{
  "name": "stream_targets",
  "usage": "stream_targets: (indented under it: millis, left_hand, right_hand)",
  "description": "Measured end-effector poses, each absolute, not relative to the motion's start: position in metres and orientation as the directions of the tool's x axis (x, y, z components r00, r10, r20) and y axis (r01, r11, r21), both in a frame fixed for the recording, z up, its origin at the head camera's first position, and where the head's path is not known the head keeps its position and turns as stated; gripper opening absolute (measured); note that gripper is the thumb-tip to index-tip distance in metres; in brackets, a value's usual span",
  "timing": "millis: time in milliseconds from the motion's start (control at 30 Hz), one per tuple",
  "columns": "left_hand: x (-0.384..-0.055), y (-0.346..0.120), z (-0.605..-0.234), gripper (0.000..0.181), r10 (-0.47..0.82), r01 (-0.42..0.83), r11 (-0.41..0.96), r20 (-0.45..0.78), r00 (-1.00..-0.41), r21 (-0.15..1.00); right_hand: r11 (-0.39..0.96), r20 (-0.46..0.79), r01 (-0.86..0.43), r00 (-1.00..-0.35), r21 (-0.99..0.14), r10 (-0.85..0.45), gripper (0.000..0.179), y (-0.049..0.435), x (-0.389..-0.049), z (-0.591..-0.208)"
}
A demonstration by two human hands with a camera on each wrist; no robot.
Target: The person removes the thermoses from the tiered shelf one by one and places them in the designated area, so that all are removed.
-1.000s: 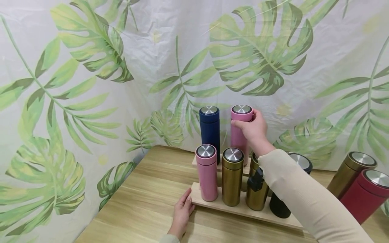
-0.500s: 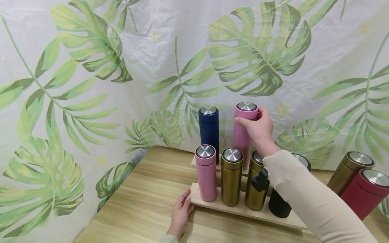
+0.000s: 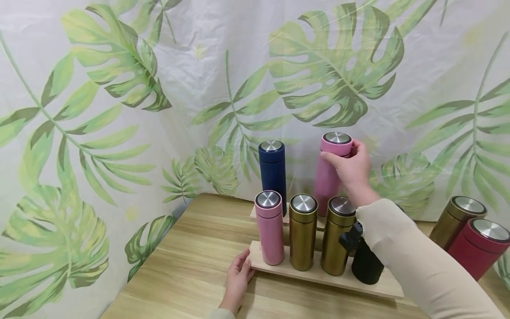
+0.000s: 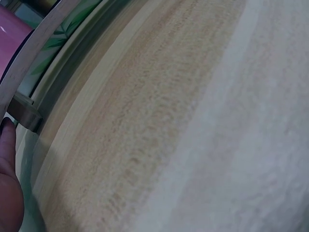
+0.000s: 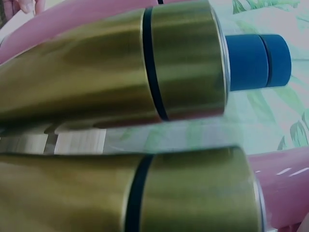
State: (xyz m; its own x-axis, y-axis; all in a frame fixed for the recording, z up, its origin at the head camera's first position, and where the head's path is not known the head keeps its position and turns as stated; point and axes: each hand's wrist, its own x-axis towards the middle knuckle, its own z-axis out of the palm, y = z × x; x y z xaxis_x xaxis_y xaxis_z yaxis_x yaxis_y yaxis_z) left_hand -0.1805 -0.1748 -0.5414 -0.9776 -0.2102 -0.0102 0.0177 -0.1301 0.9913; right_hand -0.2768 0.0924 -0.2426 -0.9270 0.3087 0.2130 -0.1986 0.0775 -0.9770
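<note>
At the back, my right hand grips a pink thermos bottle around its upper part, thumb in front; it stands upright over the rear board. My left hand holds the left end of the front wooden board, and the left wrist view shows a finger right at the board's edge. On the front board stand another pink bottle, two gold bottles and a black one, the black one partly hidden by my right forearm. A navy bottle stands at the rear left.
A gold bottle and a red bottle stand at the right, beyond my right sleeve. Behind everything hangs a leaf-print curtain. Wood-grain tabletop extends to the left of the boards.
My right hand has moved right along the back with the pink bottle, widening its distance from the navy bottle. My left hand stays at the board's end.
</note>
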Motion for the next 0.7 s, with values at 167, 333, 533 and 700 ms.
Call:
stream_targets:
  millis: [167,333,533,700]
  left_hand:
    - [-0.181,-0.172,-0.540,0.040,-0.224,0.025,-0.134,-0.005,-0.975,0.991]
    - [-0.181,-0.171,-0.540,0.037,-0.244,0.025,-0.094,0.001,-0.970,0.995]
    - [-0.181,-0.170,-0.540,0.036,-0.249,0.019,-0.067,0.002,-0.969,0.998]
    - [-0.182,-0.171,-0.539,0.036,-0.248,0.021,-0.067,0.003,-0.969,0.998]
  right_hand:
    - [0.094,0.215,-0.195,-0.919,-0.976,0.332,0.072,0.107,-0.276,-0.242]
    - [0.106,0.210,-0.184,-0.912,-0.977,0.352,0.073,0.121,-0.274,-0.242]
    - [0.185,0.197,-0.132,-0.897,-0.974,0.395,0.077,0.138,-0.271,-0.245]
    - [0.219,0.188,-0.101,-0.888,-0.970,0.420,0.079,0.152,-0.272,-0.248]
